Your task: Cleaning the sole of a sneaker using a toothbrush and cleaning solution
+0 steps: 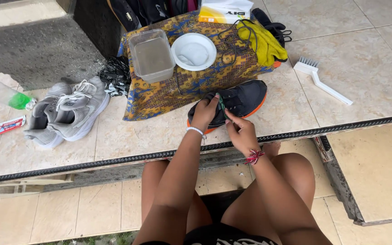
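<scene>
Currently left hand (204, 113) grips the black shoe (237, 100) at its tongue. Right hand (240, 133) pinches a thin green-handled tool (222, 104) against the shoe; patterned cloth (169, 90) just behind.

You sit above a raised platform of pale beige tiles (368, 81) with a dark ridged strip (114, 159) along its edge. Below lies a lower tiled floor (91, 204). At top left, grey concrete ground (32, 50) in soft daylight.

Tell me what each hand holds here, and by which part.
Left hand grips the dark shoe near its heel; right hand fingers pinch a thin green thing, unidentifiable.
</scene>
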